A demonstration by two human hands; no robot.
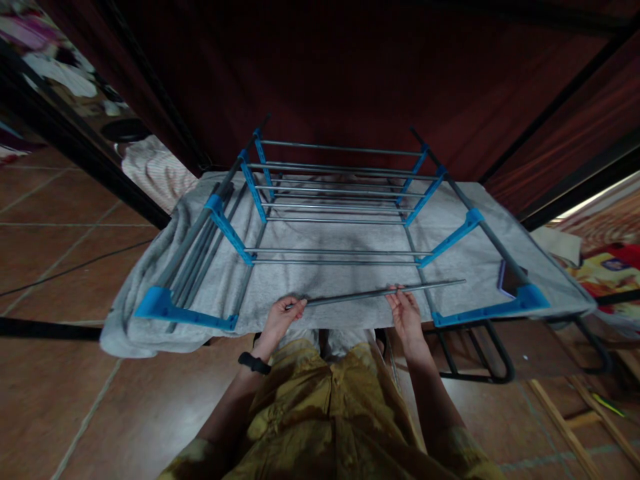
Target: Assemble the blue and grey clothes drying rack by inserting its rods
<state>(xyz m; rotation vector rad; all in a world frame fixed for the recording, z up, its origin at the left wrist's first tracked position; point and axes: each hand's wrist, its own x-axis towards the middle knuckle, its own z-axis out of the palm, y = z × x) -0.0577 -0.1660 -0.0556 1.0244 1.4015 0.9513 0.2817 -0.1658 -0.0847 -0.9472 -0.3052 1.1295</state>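
A thin grey metal rod (345, 297) lies across both hands above the cloth's near edge, tilted slightly up to the right. My left hand (285, 317) is closed around its left end. Farther along, my right hand (404, 312) pinches it between thumb and fingers, and the rod's right end sticks out beyond. In front stands a rack frame of grey tubes with blue plastic brackets (233, 233); several crossbars (340, 252) span its two sides. The nearest brackets, the left one (185, 313) and the right one (490, 310), have no bar between them.
Several loose grey tubes (200, 250) lie inside the rack's left side. Grey cloth (320, 233) covers the surface beneath. A phone-like object (507, 277) rests at right. Dark red curtain (340, 80) hangs behind, with black metal posts (80, 140) left and right. A black cable (75, 267) crosses the tiled floor.
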